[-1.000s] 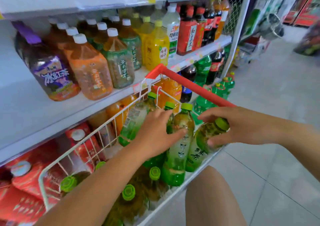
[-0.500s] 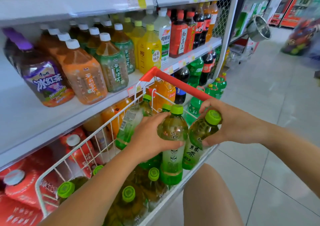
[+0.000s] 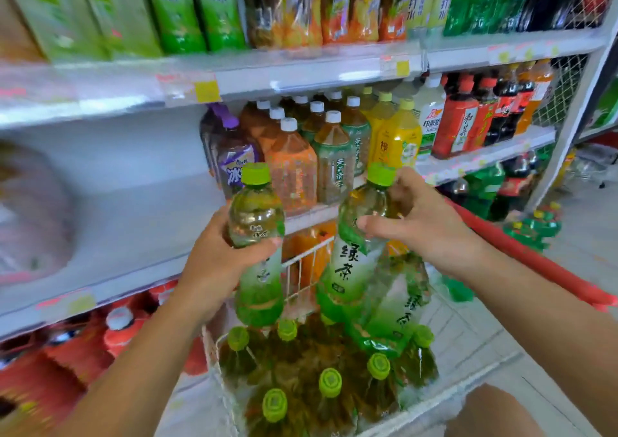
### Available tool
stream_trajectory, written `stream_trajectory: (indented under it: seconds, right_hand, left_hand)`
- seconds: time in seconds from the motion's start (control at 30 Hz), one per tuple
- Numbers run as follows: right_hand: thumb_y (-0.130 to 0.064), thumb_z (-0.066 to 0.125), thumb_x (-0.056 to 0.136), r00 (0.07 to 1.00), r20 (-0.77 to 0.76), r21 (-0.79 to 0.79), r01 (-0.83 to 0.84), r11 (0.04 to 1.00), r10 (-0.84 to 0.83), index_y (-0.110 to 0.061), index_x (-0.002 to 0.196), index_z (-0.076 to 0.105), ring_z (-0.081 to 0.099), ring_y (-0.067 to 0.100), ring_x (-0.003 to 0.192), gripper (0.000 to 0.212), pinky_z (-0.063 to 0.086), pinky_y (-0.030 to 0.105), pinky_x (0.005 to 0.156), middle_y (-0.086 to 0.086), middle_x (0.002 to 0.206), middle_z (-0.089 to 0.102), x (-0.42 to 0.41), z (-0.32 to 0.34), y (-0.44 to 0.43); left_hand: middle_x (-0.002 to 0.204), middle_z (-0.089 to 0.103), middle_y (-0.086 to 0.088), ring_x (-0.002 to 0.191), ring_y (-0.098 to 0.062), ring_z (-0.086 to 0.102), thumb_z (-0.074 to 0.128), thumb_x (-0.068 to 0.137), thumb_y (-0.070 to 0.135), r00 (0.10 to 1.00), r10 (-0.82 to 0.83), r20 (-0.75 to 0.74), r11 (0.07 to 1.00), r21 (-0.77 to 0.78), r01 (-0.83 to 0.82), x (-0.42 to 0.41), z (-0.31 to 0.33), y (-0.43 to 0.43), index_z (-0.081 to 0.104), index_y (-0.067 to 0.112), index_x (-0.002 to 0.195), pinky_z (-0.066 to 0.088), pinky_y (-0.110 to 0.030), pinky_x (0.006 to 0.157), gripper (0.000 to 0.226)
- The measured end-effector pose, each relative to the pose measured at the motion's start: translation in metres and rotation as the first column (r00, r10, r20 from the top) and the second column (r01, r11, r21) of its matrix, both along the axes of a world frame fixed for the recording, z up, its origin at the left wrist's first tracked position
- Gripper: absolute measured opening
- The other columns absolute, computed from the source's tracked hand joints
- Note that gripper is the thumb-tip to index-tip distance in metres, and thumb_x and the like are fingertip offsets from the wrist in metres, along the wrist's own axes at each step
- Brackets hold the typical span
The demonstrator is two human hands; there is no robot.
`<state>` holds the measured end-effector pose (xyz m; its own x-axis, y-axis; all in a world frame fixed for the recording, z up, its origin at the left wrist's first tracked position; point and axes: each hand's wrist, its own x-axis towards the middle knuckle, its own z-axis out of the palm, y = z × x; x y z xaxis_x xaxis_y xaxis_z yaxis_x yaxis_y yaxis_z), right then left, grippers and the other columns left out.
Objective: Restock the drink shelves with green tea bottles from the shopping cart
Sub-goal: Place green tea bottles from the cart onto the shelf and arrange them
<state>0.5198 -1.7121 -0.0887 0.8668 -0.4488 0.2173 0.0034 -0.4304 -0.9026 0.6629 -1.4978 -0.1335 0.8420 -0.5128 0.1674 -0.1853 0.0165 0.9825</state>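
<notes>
My left hand (image 3: 214,266) grips one green tea bottle (image 3: 257,236) with a lime cap, held upright above the white wire shopping cart (image 3: 301,269). A second green tea bottle (image 3: 354,259) is held by my right hand (image 3: 414,226) around its shoulder, tilted slightly left. Both bottles are lifted clear of the cart, in front of the middle shelf (image 3: 140,229). Several more green tea bottles (image 3: 329,383) stand in the cart below, caps up.
Big tea and juice bottles (image 3: 331,155) fill the right part of the middle shelf; its left part is bare white. The shelf above (image 3: 234,82) carries tall green and orange bottles. Red packs (image 3: 67,363) lie on the bottom shelf. The cart's red handle (image 3: 521,256) runs right.
Both hands have lifted their bottles up out of the cart to the height of the middle shelf. The view has tilted up and swung left toward the shelves.
</notes>
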Motion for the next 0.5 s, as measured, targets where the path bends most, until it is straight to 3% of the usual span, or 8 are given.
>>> stream_trajectory:
  seconds: [0.07,0.13,0.2,0.27,0.33,0.43,0.5]
  right_hand:
    - [-0.027,0.083,0.071,0.997,-0.045,0.014,-0.068,0.998,0.068,-0.031,0.103,0.051,0.047,0.000,0.111,0.045,0.036,0.008,0.081,-0.022,0.103,0.054,0.020,-0.016,0.012]
    - [-0.015,0.079,0.075,0.992,-0.063,0.029,-0.105,0.994,0.106,-0.025,0.107,0.051,0.050,-0.013,0.102,0.043,0.033,-0.006,0.070,-0.024,0.101,0.052,0.032,-0.028,0.018]
    - [-0.012,0.077,0.077,0.993,-0.048,0.058,-0.102,0.993,0.105,-0.023,0.107,0.052,0.056,-0.017,0.087,0.040,0.038,-0.002,0.067,-0.018,0.097,0.059,0.042,-0.035,0.018]
    - [-0.016,0.078,0.077,0.995,-0.033,0.075,-0.093,0.993,0.096,-0.026,0.109,0.055,0.062,-0.003,0.093,0.040,0.043,0.011,0.075,-0.012,0.100,0.067,0.051,-0.041,0.015]
    - [-0.017,0.078,0.077,0.994,-0.006,0.096,-0.107,0.990,0.108,-0.026,0.113,0.057,0.063,-0.001,0.095,0.042,0.044,0.017,0.078,-0.011,0.104,0.069,0.061,-0.044,0.014]
    - [-0.011,0.076,0.079,0.992,0.031,0.126,-0.123,0.984,0.120,-0.022,0.114,0.056,0.057,-0.020,0.085,0.042,0.040,0.003,0.071,-0.013,0.103,0.065,0.075,-0.048,0.015]
    - [-0.014,0.076,0.079,0.990,-0.005,0.141,-0.136,0.981,0.138,-0.025,0.114,0.055,0.054,-0.022,0.090,0.043,0.039,0.002,0.069,-0.018,0.104,0.061,0.083,-0.056,0.015]
  left_hand:
    - [0.099,0.076,-0.005,0.090,-0.030,0.072,0.085,0.046,0.039,0.996,0.068,-0.060,0.998,-0.003,-0.069,0.008,-0.012,0.013,0.069,0.026,0.104,0.054,-0.059,0.088,0.062]
    - [0.097,0.076,-0.003,0.088,-0.026,0.072,0.085,0.045,0.039,0.990,0.109,-0.086,0.994,0.011,-0.108,0.007,-0.020,0.020,0.070,0.031,0.099,0.056,-0.054,0.087,0.057]
    - [0.097,0.076,0.002,0.089,-0.021,0.073,0.084,0.044,0.041,0.987,0.120,-0.111,0.993,0.027,-0.118,0.004,-0.027,0.022,0.068,0.039,0.098,0.058,-0.045,0.082,0.056]
    - [0.097,0.075,0.007,0.089,-0.016,0.073,0.085,0.047,0.042,0.984,0.115,-0.136,0.993,0.045,-0.110,0.001,-0.031,0.020,0.065,0.046,0.098,0.057,-0.039,0.078,0.055]
    - [0.096,0.075,0.011,0.089,-0.013,0.073,0.088,0.059,0.034,0.980,0.124,-0.154,0.992,0.038,-0.120,0.001,-0.031,0.016,0.064,0.045,0.100,0.055,-0.033,0.074,0.049]
    - [0.097,0.075,0.012,0.088,-0.009,0.072,0.085,0.072,0.023,0.977,0.147,-0.154,0.989,0.014,-0.146,0.002,-0.030,0.011,0.062,0.040,0.107,0.053,-0.028,0.071,0.044]
    - [0.099,0.074,0.010,0.088,-0.008,0.072,0.082,0.075,0.021,0.974,0.160,-0.158,0.987,0.007,-0.161,0.004,-0.031,0.009,0.061,0.038,0.110,0.053,-0.028,0.072,0.044]
